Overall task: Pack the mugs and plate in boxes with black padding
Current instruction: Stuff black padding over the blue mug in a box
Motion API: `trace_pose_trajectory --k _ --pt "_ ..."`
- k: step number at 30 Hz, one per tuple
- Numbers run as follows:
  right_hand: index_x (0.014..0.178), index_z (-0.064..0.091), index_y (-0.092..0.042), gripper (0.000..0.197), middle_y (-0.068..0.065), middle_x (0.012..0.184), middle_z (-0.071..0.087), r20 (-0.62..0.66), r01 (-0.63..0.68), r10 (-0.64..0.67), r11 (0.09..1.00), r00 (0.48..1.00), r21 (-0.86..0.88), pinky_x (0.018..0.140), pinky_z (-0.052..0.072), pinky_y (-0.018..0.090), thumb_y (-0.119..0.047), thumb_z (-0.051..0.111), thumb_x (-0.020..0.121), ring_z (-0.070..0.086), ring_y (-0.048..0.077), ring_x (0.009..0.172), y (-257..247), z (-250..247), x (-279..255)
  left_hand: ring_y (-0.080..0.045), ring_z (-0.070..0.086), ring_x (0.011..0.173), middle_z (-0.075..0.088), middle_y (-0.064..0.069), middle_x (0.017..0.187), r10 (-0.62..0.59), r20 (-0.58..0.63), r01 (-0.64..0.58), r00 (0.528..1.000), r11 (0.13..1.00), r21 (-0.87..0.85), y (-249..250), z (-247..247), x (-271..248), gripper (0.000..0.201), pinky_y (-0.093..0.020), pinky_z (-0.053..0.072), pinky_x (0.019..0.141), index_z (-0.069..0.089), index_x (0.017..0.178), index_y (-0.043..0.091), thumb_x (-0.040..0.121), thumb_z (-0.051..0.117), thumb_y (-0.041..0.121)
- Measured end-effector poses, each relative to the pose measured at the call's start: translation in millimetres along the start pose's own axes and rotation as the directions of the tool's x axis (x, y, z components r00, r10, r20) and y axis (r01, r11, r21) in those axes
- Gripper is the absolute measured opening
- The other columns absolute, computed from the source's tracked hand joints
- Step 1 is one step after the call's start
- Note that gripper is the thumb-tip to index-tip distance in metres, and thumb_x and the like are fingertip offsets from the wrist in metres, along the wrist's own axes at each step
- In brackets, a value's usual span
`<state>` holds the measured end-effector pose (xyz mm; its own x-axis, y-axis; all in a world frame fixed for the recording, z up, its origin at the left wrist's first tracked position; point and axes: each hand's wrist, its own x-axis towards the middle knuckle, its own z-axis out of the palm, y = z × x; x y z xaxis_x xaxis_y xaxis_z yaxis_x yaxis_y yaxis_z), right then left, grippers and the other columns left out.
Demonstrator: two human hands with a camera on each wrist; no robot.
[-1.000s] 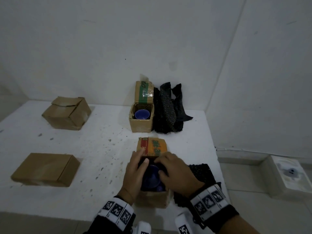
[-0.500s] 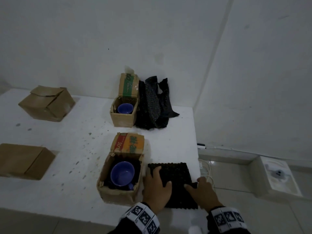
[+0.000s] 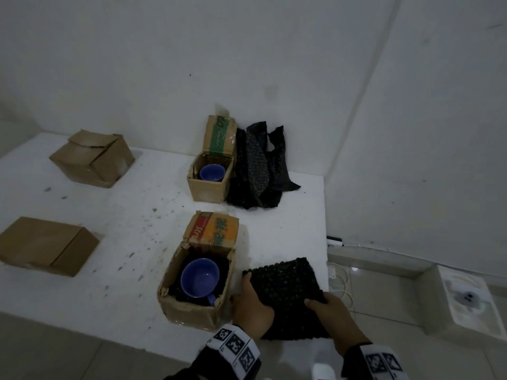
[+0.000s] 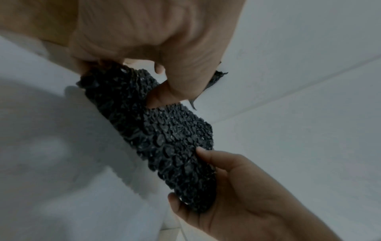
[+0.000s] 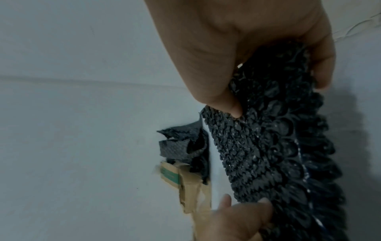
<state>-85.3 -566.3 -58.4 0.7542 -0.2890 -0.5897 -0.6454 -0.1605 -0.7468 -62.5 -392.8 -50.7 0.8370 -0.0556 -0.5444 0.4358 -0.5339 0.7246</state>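
A folded sheet of black bubble padding point(image 3: 288, 289) point(image 4: 164, 135) point(image 5: 268, 146) is raised off the white table point(image 3: 123, 229) near its front right corner. My left hand point(image 3: 251, 303) point(image 4: 144, 65) grips its left edge, thumb on top. My right hand point(image 3: 329, 311) point(image 5: 257, 73) pinches its right edge. Just left of it stands an open cardboard box point(image 3: 192, 308) lined with black padding, holding a blue mug point(image 3: 199, 277). A second open box point(image 3: 210, 185) farther back holds another blue mug point(image 3: 211, 172). No plate shows.
A heap of black padding point(image 3: 260, 171) leans against the wall beside the far box. Two closed cardboard boxes point(image 3: 92, 159) point(image 3: 46, 245) sit on the table's left. The table's right edge drops to a tiled floor with a white cable point(image 3: 341, 286) and a white device point(image 3: 472, 297).
Both hands left the near box and its mug, moved right onto the padding sheet, and now hold it by its edges, lifted from the table.
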Motion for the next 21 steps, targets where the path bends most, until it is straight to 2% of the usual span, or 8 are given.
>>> trace_pose_trajectory --k 2,4,7,10,13,17,19,21 --pt "0.099 0.065 -0.008 0.013 0.012 0.098 0.067 0.001 0.050 -0.050 0.996 0.999 0.070 0.084 0.053 0.045 -0.011 0.063 0.087 0.064 0.029 0.090 -16.7 -10.2 -12.7 -0.022 0.045 0.122 0.037 -0.005 0.140 0.056 0.015 -0.054 0.998 0.991 -0.119 10.1 -5.7 -3.9 0.090 -0.031 0.043 0.098 0.000 0.146 0.032 0.080 0.060 0.020" --pt "0.102 0.065 -0.011 0.015 0.010 0.098 0.069 0.026 0.110 -0.115 0.981 0.993 0.159 0.076 0.055 0.040 -0.008 0.060 0.088 0.065 0.027 0.090 -36.5 -19.0 -28.9 -0.013 0.047 0.115 0.043 0.005 0.133 0.145 0.008 -0.141 0.989 0.971 -0.191 23.8 -15.4 -9.6 0.090 -0.023 0.040 0.092 0.000 0.146 0.030 0.082 0.063 0.025" --pt "0.107 0.065 -0.012 0.020 0.008 0.100 0.071 0.073 0.184 -0.212 0.942 0.974 0.281 0.065 0.053 0.032 -0.006 0.056 0.090 0.067 0.025 0.092 -68.0 -25.5 -51.6 -0.003 0.041 0.112 0.041 0.013 0.130 0.298 -0.072 -0.306 0.952 0.918 -0.253 43.0 -38.0 -19.0 0.079 -0.020 0.034 0.094 0.006 0.146 0.030 0.087 0.058 0.021" --pt "0.108 0.065 -0.014 0.023 0.007 0.101 0.073 0.076 0.259 -0.303 0.900 0.950 0.352 0.070 0.054 0.035 -0.004 0.054 0.090 0.067 0.026 0.094 -95.1 -19.7 -67.2 -0.008 0.040 0.119 0.040 0.015 0.127 0.332 -0.114 -0.351 0.936 0.866 -0.356 56.6 -69.7 -30.4 0.072 -0.032 0.033 0.109 0.009 0.145 0.036 0.091 0.054 0.022" --pt "0.108 0.064 -0.011 0.023 0.010 0.103 0.071 0.070 0.305 -0.362 0.861 0.930 0.407 0.078 0.052 0.039 -0.003 0.053 0.090 0.065 0.027 0.096 -116.6 -1.9 -78.0 -0.008 0.048 0.113 0.048 0.020 0.119 0.362 -0.136 -0.382 0.922 0.798 -0.466 62.6 -106.3 -37.4 0.053 -0.034 0.039 0.104 0.027 0.134 0.043 0.092 0.053 0.022" --pt "0.108 0.064 -0.011 0.022 0.008 0.102 0.072 0.079 0.331 -0.401 0.838 0.913 0.434 0.073 0.052 0.031 -0.003 0.053 0.090 0.067 0.023 0.094 -133.1 34.4 -86.4 -0.018 0.057 0.110 0.058 0.003 0.120 0.271 -0.120 -0.291 0.955 0.784 -0.549 54.5 -155.9 -37.4 0.042 -0.039 0.046 0.099 0.045 0.125 0.027 0.089 0.059 0.011" --pt "0.107 0.064 -0.010 0.020 0.006 0.099 0.073 0.080 0.346 -0.412 0.842 0.908 0.413 0.069 0.053 0.027 -0.004 0.055 0.090 0.069 0.020 0.091 -136.3 54.8 -89.1 -0.023 0.059 0.107 0.061 -0.005 0.116 0.224 -0.121 -0.254 0.967 0.798 -0.546 42.3 -180.0 -34.1 0.039 -0.041 0.049 0.094 0.048 0.119 0.024 0.087 0.062 0.008" --pt "0.104 0.063 -0.008 0.017 0.007 0.097 0.073 0.073 0.349 -0.405 0.854 0.912 0.385 0.065 0.054 0.023 -0.003 0.057 0.090 0.070 0.018 0.087 -135.7 75.1 -89.5 -0.024 0.060 0.105 0.063 -0.008 0.112 0.209 -0.133 -0.248 0.969 0.834 -0.493 27.5 -199.8 -28.1 0.043 -0.039 0.052 0.088 0.049 0.119 0.023 0.084 0.066 0.008"
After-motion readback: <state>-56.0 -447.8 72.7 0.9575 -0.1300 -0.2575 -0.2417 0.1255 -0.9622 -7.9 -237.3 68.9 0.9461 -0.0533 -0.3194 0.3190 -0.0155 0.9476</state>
